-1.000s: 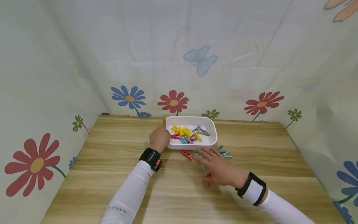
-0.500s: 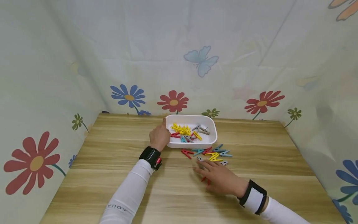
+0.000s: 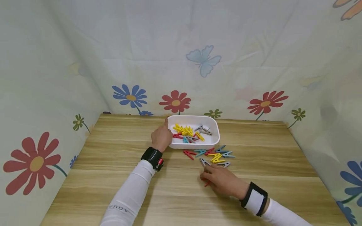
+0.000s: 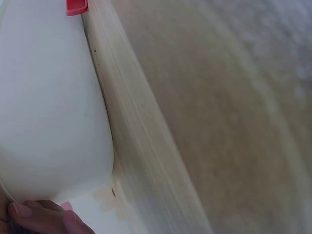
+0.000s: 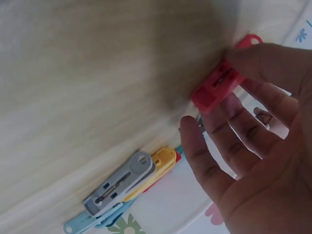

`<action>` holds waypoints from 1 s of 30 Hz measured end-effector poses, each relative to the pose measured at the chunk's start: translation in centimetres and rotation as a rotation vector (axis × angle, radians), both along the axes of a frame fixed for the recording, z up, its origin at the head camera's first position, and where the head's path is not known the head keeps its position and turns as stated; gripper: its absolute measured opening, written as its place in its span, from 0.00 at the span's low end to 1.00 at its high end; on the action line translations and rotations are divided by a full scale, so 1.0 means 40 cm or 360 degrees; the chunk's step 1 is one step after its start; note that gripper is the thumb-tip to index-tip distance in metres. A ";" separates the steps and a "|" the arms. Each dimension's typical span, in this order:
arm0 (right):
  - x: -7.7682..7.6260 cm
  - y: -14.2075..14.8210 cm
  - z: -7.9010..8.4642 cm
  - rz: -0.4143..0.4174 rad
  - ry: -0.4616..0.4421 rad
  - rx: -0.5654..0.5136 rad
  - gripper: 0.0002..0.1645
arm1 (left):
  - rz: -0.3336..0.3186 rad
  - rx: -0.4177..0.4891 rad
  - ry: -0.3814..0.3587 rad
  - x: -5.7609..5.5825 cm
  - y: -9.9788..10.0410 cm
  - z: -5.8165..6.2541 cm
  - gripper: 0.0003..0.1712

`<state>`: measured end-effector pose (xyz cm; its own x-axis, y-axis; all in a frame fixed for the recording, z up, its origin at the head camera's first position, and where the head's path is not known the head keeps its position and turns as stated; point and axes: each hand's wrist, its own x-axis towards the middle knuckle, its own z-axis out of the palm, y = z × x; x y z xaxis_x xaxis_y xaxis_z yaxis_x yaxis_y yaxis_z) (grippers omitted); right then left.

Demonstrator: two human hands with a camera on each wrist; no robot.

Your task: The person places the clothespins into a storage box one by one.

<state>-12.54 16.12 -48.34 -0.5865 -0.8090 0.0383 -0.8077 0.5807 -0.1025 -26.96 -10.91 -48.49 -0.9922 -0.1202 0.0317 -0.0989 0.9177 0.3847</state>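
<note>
My left hand (image 3: 162,138) grips the left end of a white plastic tray (image 3: 195,146); the left wrist view shows its fingers (image 4: 44,218) at the tray's end wall. Inside the tray lie yellow clothespins (image 3: 185,130), grey clothespins (image 3: 204,130) and a few red and teal ones. In front of it my right hand (image 3: 223,181) pinches a red clothespin (image 5: 217,87), thumb on one side and fingers behind. From above, most of that clothespin is hidden under the hand. Just ahead of the fingertips lies a grey clothespin (image 3: 203,161).
A loose cluster of clothespins lies along the tray's front: a red one (image 3: 189,154), a teal one (image 3: 200,152), yellow ones (image 3: 217,158) and a light blue one (image 3: 227,154). The wooden table (image 3: 124,131) meets a flowered curtain (image 3: 234,81) at the back.
My right hand has drawn back from the cluster toward the table's front, and its fingers have come together on the red clothespin. The left hand stays on the tray.
</note>
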 end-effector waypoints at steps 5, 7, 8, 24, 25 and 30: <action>0.001 -0.003 -0.008 -0.0017 0.0007 -0.0004 0.13 | -0.0001 0.0023 0.0008 0.000 0.001 0.001 0.36; 0.001 -0.004 -0.007 -0.0021 0.0014 0.0002 0.13 | 0.0001 0.0026 0.0009 0.000 0.002 0.001 0.36; 0.000 -0.004 -0.005 -0.0020 0.0014 0.0006 0.13 | 0.0001 0.0025 0.0010 0.000 0.002 0.001 0.36; -0.096 -0.021 0.151 -0.0153 0.0184 -0.0088 0.21 | -0.0003 0.0010 0.0015 0.005 -0.001 -0.002 0.37; -0.104 -0.021 0.162 -0.0174 0.0186 -0.0099 0.22 | -0.0003 0.0015 0.0014 0.006 0.000 -0.003 0.37; -0.153 -0.027 0.201 -0.0254 0.0240 -0.0138 0.27 | 0.0001 0.0011 0.0012 0.006 0.002 0.002 0.37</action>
<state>-18.68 15.05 -40.30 -0.6893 -0.6961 0.2005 -0.7161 0.6967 -0.0429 -26.71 -10.84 -48.41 -0.9919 -0.1211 0.0381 -0.0966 0.9149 0.3920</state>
